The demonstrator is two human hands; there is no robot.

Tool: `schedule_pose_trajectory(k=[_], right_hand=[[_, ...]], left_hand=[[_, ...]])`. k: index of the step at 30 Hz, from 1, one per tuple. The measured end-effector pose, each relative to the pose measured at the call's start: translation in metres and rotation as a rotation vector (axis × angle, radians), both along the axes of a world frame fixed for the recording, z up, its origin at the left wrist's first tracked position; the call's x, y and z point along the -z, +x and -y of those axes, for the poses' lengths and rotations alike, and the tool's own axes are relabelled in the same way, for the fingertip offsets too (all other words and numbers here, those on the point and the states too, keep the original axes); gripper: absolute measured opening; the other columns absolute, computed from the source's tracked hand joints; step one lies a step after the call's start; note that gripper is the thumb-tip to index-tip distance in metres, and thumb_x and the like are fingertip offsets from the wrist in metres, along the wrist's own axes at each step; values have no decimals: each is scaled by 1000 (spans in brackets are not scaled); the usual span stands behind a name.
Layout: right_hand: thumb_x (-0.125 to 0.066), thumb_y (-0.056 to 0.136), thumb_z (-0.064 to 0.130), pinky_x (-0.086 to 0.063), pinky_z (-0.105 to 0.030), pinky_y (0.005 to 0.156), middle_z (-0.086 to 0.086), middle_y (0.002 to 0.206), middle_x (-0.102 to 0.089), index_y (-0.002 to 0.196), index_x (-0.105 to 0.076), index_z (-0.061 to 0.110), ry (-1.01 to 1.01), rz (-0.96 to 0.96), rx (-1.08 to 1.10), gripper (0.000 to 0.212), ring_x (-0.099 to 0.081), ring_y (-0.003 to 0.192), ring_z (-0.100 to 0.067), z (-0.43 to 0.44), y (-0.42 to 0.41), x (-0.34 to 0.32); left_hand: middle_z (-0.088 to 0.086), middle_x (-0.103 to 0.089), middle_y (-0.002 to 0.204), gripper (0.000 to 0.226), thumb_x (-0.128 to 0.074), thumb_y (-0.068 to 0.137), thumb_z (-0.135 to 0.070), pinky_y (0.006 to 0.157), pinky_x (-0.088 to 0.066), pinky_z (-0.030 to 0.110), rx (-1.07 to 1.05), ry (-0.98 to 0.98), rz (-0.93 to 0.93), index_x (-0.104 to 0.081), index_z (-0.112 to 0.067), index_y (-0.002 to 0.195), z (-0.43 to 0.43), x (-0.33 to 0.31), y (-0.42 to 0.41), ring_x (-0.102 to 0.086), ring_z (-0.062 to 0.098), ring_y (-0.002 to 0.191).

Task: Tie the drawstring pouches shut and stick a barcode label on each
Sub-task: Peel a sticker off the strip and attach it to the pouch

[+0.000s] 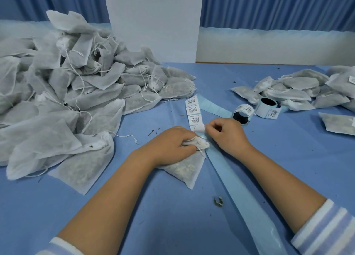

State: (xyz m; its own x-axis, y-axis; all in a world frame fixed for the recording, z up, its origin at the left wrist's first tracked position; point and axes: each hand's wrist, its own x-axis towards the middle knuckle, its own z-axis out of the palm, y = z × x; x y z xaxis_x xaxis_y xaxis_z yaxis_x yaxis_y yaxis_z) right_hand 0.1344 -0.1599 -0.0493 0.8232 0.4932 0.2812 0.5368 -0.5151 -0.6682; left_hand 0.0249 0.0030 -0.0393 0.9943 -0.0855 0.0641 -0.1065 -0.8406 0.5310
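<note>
A white mesh drawstring pouch (184, 170) filled with dried bits lies on the blue table in front of me. My left hand (171, 145) grips its gathered neck. My right hand (224, 133) pinches the edge of a barcode label (197, 127), which curls up off the pale blue backing strip (228, 170). Three more labels (193, 111) sit on the strip beyond it. The strip runs from the table's near edge up toward the rolls.
A large heap of pouches (63, 89) with loose strings fills the left side. A smaller pile of pouches (299, 89) lies at the far right. Two label rolls (255, 110) stand between the strip and that pile. Dried crumbs (218, 201) dot the blue table (172, 216).
</note>
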Motion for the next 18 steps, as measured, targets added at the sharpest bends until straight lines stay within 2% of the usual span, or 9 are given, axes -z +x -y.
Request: schedule_pose_trajectory(k=[3,6,10,12,14,15,17,18], right_hand=[[-58,93,19,-45,-27,66,-4,73,-68,76,-67,6,13,-15,15,23,-58,68,-19,0,1,-1],[-55,94,19,-49,-33,76,-7,76,-70,80,-66,6,64,-72,33,22,-63,76,-23,0,1,-3],[-55,96,18,-41,-21,66,-1,71,-65,79,-64,9,172,-49,10,22,-54,67,-10,2,-1,-5],[-56,97,19,-37,-15,58,2,65,-59,76,-64,15,249,-8,39,23,-45,58,-5,4,0,-8],[-57,97,22,-35,-12,49,7,52,-54,79,-67,19,364,-106,70,21,-42,46,-4,5,2,-11],[-57,97,22,-37,-13,45,6,49,-56,82,-69,16,426,-193,74,20,-43,42,-4,6,2,-12],[-58,97,18,-43,-17,43,4,55,-66,86,-70,10,527,-348,61,18,-51,44,-6,6,0,-13],[-58,97,16,-47,-18,45,3,62,-70,85,-70,11,567,-398,48,18,-57,48,-7,6,-1,-14]], left_hand=[[5,-67,111,27,-54,93,-25,98,-40,37,1,-7,6,-65,-5,109,-1,1,1,-51,11,109],[6,-66,113,27,-54,93,-23,99,-41,38,-13,-26,-8,-65,-4,109,-1,2,1,-51,12,111],[18,-62,114,17,-57,93,-25,93,-42,41,-69,-106,-39,-66,-12,99,1,2,-1,-55,24,106],[7,-67,115,17,-61,93,-26,92,-46,31,-100,-221,-49,-68,-13,103,-1,3,-2,-60,16,106],[-16,-63,128,21,-63,93,-23,96,-41,14,-97,-322,-27,-70,-23,113,0,1,-4,-56,-2,116],[-19,-57,135,21,-64,93,-20,99,-37,10,-94,-343,8,-71,-22,112,1,-1,-4,-51,-6,121],[-18,-51,139,10,-66,91,-15,99,-35,11,-109,-388,76,-74,-21,92,2,-4,-4,-47,-8,124],[-17,-52,137,18,-67,90,-13,97,-35,12,-126,-414,100,-71,-26,78,3,-7,-5,-47,-8,123]])
